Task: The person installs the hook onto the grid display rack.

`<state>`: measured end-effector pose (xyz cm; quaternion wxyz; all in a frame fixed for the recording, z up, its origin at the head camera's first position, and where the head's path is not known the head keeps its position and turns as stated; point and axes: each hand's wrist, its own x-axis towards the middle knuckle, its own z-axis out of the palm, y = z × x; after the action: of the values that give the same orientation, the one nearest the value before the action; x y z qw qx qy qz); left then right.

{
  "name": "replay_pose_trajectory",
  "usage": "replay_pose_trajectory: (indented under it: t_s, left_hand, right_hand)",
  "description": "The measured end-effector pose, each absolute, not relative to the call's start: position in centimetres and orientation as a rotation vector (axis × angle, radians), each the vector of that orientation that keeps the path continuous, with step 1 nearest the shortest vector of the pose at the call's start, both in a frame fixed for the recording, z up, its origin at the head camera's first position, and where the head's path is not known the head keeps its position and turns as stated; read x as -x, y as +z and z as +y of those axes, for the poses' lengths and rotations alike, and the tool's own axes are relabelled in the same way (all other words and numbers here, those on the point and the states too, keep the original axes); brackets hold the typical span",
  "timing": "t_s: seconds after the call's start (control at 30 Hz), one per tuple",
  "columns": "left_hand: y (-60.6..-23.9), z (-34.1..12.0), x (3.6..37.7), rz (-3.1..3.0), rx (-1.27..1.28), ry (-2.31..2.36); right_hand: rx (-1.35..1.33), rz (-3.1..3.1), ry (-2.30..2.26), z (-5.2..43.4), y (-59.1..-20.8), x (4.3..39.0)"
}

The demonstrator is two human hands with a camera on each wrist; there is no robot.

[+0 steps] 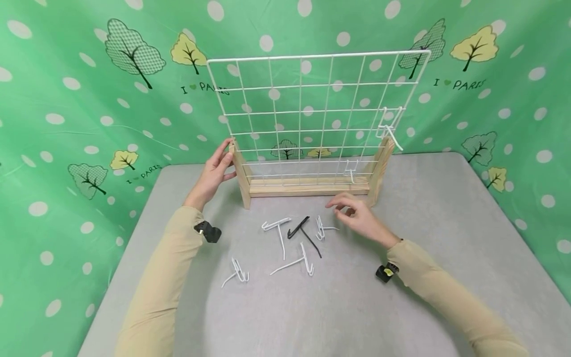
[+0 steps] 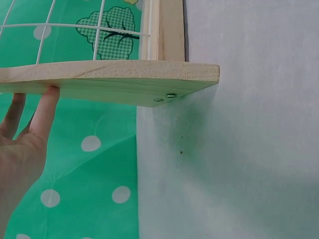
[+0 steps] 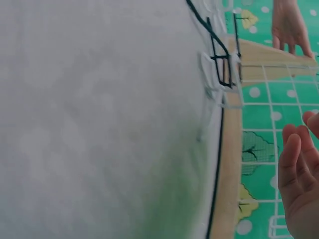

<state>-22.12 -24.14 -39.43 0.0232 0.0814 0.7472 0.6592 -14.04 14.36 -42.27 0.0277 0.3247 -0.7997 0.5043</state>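
Note:
A white wire grid [image 1: 312, 109] stands upright in a wooden stand [image 1: 308, 187] at the back of the grey table. My left hand [image 1: 216, 171] rests with straight fingers against the stand's left post [image 1: 241, 178]; in the left wrist view the fingertips [image 2: 47, 99] touch the wooden foot [image 2: 109, 82]. My right hand [image 1: 357, 215] hovers just in front of the stand with loosely curled fingers and holds nothing. To its left lie loose hooks: a small white hook [image 1: 323, 228], a black hook [image 1: 303, 229] and several more white ones [image 1: 278, 229]. The right wrist view shows my right hand [image 3: 299, 169] beside the stand's base [image 3: 230, 164].
Two white hooks [image 1: 389, 130] [image 1: 351, 171] hang on the grid's right side. A green polka-dot backdrop [image 1: 67, 99] surrounds the table on three sides. Bare grey tabletop [image 1: 446, 238] stretches to the right and towards the front edge.

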Motion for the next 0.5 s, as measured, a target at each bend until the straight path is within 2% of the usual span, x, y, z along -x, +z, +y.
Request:
replay_pose_trajectory:
  t_s: [0.5]
  left_hand:
    - [-38.7,-24.0,21.8,2.303,-0.245,2.031]
  right_hand:
    - [-1.242,-2.645,1.623,12.7,-43.7,14.3]
